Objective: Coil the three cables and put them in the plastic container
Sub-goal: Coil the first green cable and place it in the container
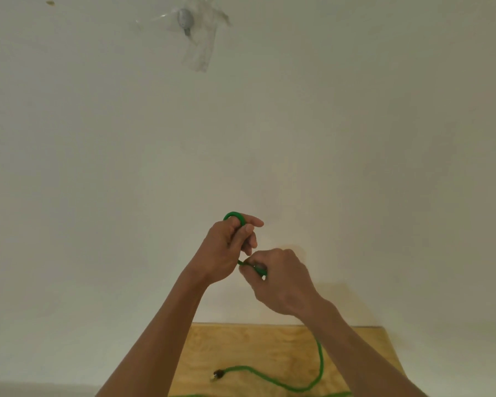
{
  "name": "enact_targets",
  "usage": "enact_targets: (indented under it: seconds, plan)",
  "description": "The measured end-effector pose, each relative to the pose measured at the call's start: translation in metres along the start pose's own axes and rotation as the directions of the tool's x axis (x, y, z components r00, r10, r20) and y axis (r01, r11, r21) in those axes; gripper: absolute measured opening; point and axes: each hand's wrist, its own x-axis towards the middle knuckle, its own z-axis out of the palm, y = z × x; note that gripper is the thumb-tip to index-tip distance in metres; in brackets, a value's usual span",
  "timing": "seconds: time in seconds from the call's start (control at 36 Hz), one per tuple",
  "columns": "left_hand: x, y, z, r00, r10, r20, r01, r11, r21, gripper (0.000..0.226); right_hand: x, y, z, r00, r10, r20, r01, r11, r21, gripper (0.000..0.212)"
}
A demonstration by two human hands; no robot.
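1. My left hand [229,247] grips a small loop of the green cable [321,365], fingers curled round it, raised before the wall [355,138].
2. My right hand [281,279] pinches the same cable just beside the left.
3. The rest hangs down and trails over the wooden table [241,348], plug end [216,376] lying free.
4. Judgement: light, limp, slightly springy; best held at the loop crossing so turns do not slip.
5. No container visible.

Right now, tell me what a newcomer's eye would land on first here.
Two raised hands at centre: the left hand grips a loop of the green cable, and the right hand pinches it just below. The cable trails down onto the wooden table, its plug end lying there. High on the wall, a grey fitting sits under clear tape.
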Motion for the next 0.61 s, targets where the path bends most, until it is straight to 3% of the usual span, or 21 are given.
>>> enact_targets:
  seconds: [0.08, 0.19, 0.25, 0.33, 0.39, 0.5, 0.61]
  plan:
    - [-0.001, -0.003, -0.001, 0.999, -0.039, 0.030, 0.036, 0.995, 0.095, 0.024, 0.009, 0.003, -0.013, 0.999, -0.035, 0.015, 0.035, 0.999, 0.011, 0.032]
    - [-0.011, 0.002, 0.001, 0.986, -0.141, 0.091, 0.136, 0.989, 0.061, 0.035, 0.024, 0.008, -0.039, 0.989, -0.115, 0.097, 0.087, 0.964, 0.252, 0.002]
    - [-0.017, 0.003, 0.004, 0.983, -0.141, 0.117, 0.134, 0.989, 0.064, 0.051, 0.031, 0.007, -0.051, 0.977, -0.170, 0.133, 0.122, 0.944, 0.306, 0.005]
    - [-0.021, 0.008, 0.006, 0.955, -0.204, 0.215, 0.223, 0.972, -0.070, 0.074, 0.041, 0.007, -0.062, 0.968, -0.207, 0.144, 0.135, 0.907, 0.398, 0.014]
    - [-0.022, 0.013, 0.007, 0.918, -0.248, 0.309, 0.312, 0.933, -0.178, 0.077, 0.048, 0.007, -0.066, 0.972, -0.205, 0.115, 0.132, 0.879, 0.458, 0.025]
    - [-0.026, 0.025, 0.007, 0.864, -0.243, 0.441, 0.434, 0.804, -0.407, 0.064, 0.058, 0.011, -0.073, 0.973, -0.210, 0.092, 0.118, 0.805, 0.582, 0.029]
    - [-0.029, 0.035, 0.007, 0.853, -0.111, 0.509, 0.447, 0.657, -0.607, 0.050, 0.060, 0.020, -0.066, 0.978, -0.177, 0.108, 0.038, 0.664, 0.747, 0.019]
